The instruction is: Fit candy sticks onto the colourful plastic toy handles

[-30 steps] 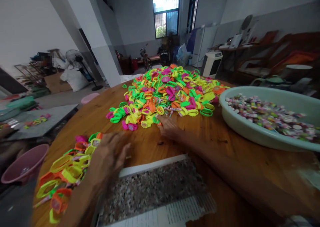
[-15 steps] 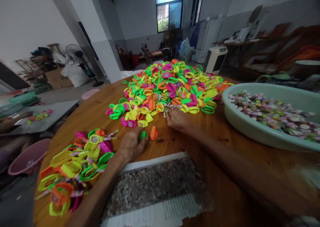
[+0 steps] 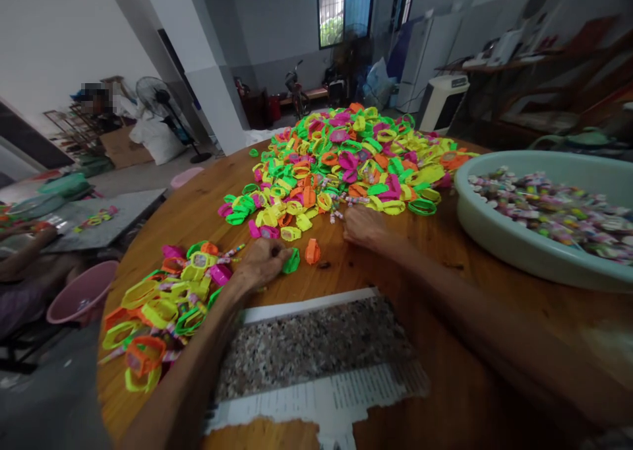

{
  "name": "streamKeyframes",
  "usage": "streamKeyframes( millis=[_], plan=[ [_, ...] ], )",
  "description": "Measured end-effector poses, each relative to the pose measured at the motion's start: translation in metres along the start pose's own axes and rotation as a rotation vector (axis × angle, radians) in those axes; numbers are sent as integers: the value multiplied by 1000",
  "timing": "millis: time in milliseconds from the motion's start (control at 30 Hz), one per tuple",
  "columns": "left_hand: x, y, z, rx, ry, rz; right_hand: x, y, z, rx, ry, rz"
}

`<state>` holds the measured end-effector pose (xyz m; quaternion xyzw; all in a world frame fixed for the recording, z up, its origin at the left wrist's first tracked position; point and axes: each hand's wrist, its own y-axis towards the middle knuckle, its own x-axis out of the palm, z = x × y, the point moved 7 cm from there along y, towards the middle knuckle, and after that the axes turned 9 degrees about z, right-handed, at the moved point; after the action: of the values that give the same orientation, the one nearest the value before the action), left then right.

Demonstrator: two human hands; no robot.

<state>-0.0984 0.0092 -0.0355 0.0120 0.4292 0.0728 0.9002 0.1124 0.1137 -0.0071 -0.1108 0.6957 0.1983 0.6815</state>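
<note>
My left hand [image 3: 262, 262] is closed, its fingertips pinching a green plastic toy watch [image 3: 291, 260] just above the wooden table. Right beside that, an orange toy watch [image 3: 312, 251] stands on the tabletop. My right hand [image 3: 363, 225] is curled at the front edge of a big heap of toy watches [image 3: 341, 156] in yellow, green, pink and orange. Small striped candy-like pieces [image 3: 336, 214] lie at its fingers; what it grips, if anything, is hidden. Left of my left forearm is a smaller pile of watches [image 3: 161, 311] mixed with striped strings of pieces.
A speckled stone slab [image 3: 316, 344] lies on torn printed paper [image 3: 291, 404] in front of me. At right stands a pale green basin [image 3: 499, 239] full of small wrapped pieces. Beyond the round table [image 3: 198, 199], a person's arm [image 3: 30, 255] shows near a pink basin [image 3: 74, 298].
The view has swung left and down, shifting everything rightward and up. My left hand keeps the green watch at its fingertips; my right hand stays by the heap's edge, more curled.
</note>
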Motion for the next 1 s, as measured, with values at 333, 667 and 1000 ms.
streamKeyframes(
  millis=[333, 667, 1000],
  plan=[
    [-7, 4, 6, -70, -10, 39, 1, -23, -4, -58, -45, 42],
    [4, -9, 1, -244, -253, -9, -7, -56, -17, -173, 110, 64],
    [16, -86, 38, -367, -937, 81, -31, -169, -74, -418, 376, 38]
  ],
)
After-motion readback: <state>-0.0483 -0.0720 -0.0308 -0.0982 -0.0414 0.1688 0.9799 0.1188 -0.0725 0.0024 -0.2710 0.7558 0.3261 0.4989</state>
